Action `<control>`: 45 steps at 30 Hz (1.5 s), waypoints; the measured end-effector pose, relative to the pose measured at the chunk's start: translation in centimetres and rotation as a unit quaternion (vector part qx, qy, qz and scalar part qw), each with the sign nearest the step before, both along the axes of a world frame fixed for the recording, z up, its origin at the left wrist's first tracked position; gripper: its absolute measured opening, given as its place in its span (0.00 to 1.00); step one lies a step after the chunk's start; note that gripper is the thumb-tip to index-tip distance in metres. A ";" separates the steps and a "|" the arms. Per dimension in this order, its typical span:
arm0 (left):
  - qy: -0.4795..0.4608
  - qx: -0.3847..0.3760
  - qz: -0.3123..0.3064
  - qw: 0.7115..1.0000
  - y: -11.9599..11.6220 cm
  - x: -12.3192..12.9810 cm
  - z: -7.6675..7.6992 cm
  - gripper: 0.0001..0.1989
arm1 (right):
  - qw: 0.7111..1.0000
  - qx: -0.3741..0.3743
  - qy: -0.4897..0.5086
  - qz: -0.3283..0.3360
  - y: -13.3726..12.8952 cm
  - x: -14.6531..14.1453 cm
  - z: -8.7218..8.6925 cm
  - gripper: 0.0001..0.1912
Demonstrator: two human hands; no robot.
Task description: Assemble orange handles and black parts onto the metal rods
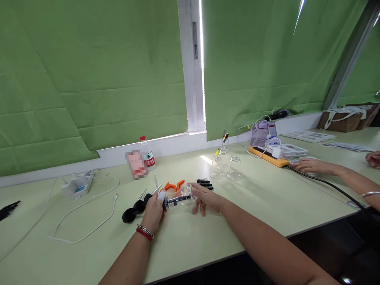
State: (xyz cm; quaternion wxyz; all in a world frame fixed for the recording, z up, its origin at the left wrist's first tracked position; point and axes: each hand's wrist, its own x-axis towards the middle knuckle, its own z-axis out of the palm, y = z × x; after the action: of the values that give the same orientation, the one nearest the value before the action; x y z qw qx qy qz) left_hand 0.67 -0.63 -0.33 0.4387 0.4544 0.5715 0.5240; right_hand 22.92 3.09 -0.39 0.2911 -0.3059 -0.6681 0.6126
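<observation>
A clear glass vessel (179,201) with a dark rod inside lies sideways between my hands, above the table. My left hand (153,210) is wrapped round its dark end at the left. The fingers of my right hand (204,198) grip its wide clear end. Just behind the vessel are orange clamps (170,186). Black round parts (130,215) with metal rods rest beside my left hand. Small black pieces (204,183) lie behind my right hand.
Clear glasses (234,168) stand behind to the right, near a yellow power strip (268,157). A water bottle (148,155) stands by the wall. White cables (86,234) cross the left side. Another person's hand (311,165) rests at the right.
</observation>
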 end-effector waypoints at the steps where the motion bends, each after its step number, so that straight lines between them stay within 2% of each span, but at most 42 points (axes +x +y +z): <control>1: 0.011 -0.003 -0.006 1.000 0.0 0.0 0.0 0.15 | 1.000 -0.015 -0.013 0.008 0.1 0.2 -0.1 0.33; 3: 0.020 -0.013 -0.019 1.000 -0.1 0.0 0.1 0.16 | 0.999 0.030 -0.024 0.007 0.3 0.6 0.0 0.32; 5: 0.007 -0.028 -0.024 0.999 -0.1 0.1 0.3 0.17 | 0.993 0.115 -0.011 -0.010 0.3 0.8 0.1 0.36; 7: -0.014 -0.038 -0.028 0.999 -0.2 0.1 0.4 0.17 | 0.987 0.157 0.024 -0.024 0.4 0.8 0.1 0.41; 8: -0.023 -0.035 -0.028 0.999 -0.2 0.1 0.4 0.17 | 0.988 0.145 0.044 -0.029 0.4 0.6 0.1 0.40; 11: -0.022 -0.017 -0.021 0.999 -0.1 0.2 0.3 0.16 | 0.998 0.036 0.053 -0.026 0.4 0.2 0.0 0.36; 13: -0.010 -0.020 -0.022 0.999 -0.1 0.3 0.3 0.16 | 0.999 0.024 0.016 -0.018 0.2 0.2 0.1 0.35; 17: -0.028 -0.035 -0.052 0.998 -0.2 0.2 0.3 0.17 | 0.978 0.208 0.008 -0.031 -0.3 0.3 0.6 0.41; 18: -0.034 -0.032 -0.057 0.997 -0.2 0.2 0.2 0.17 | 0.973 0.228 0.021 -0.035 -0.3 0.3 0.7 0.42; 20: -0.032 -0.017 -0.054 0.998 -0.2 0.2 0.2 0.16 | 0.979 0.193 0.054 -0.038 -0.3 0.2 0.7 0.43; 23: -0.019 0.023 -0.042 0.999 -0.4 0.5 0.3 0.14 | 0.997 0.045 0.061 -0.018 -0.1 0.0 0.2 0.36; 24: -0.017 0.030 -0.043 0.998 -0.4 0.5 0.4 0.14 | 0.999 0.017 0.046 -0.010 0.0 0.0 0.1 0.34; 25: -0.016 0.031 -0.044 0.998 -0.4 0.6 0.4 0.14 | 1.000 0.016 0.025 -0.005 0.0 0.1 0.1 0.33; 27: -0.017 0.015 -0.045 0.999 -0.5 0.6 0.6 0.15 | 0.996 0.092 -0.019 -0.009 -0.3 0.3 0.3 0.35; 29: -0.023 -0.010 -0.043 0.999 -0.4 0.4 0.8 0.16 | 0.970 0.235 -0.056 -0.026 -0.9 0.4 1.0 0.39; 31: -0.033 -0.034 -0.047 0.998 -0.4 0.1 0.9 0.16 | 0.921 0.378 -0.094 -0.024 -1.5 0.3 1.8 0.41; 33: -0.038 -0.054 -0.059 0.996 -0.3 -0.1 0.8 0.16 | 0.862 0.490 -0.128 -0.019 -1.9 0.0 2.3 0.35; 35: -0.040 -0.067 -0.075 0.994 -0.3 -0.2 0.7 0.17 | 0.809 0.568 -0.151 -0.020 -2.2 -0.2 2.4 0.29; 37: -0.041 -0.071 -0.093 0.992 -0.3 -0.1 0.6 0.18 | 0.773 0.614 -0.159 -0.027 -2.2 -0.3 2.2 0.23; 39: -0.042 -0.077 -0.107 0.990 -0.4 0.1 0.6 0.20 | 0.753 0.639 -0.153 -0.028 -2.3 0.0 1.8 0.18; 43: -0.053 -0.103 -0.118 0.986 -0.7 0.7 0.7 0.23 | 0.750 0.647 -0.133 0.004 -2.4 0.9 1.0 0.13; 45: -0.050 -0.088 -0.115 0.988 -0.8 1.1 0.9 0.23 | 0.749 0.646 -0.149 0.002 -2.6 1.1 0.8 0.13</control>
State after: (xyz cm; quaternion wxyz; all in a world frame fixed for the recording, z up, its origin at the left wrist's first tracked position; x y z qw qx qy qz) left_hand 1.74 -1.46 0.59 0.5624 0.4498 0.5363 0.4402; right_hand 24.06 0.53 0.43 0.3152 -0.1310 -0.9398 -0.0181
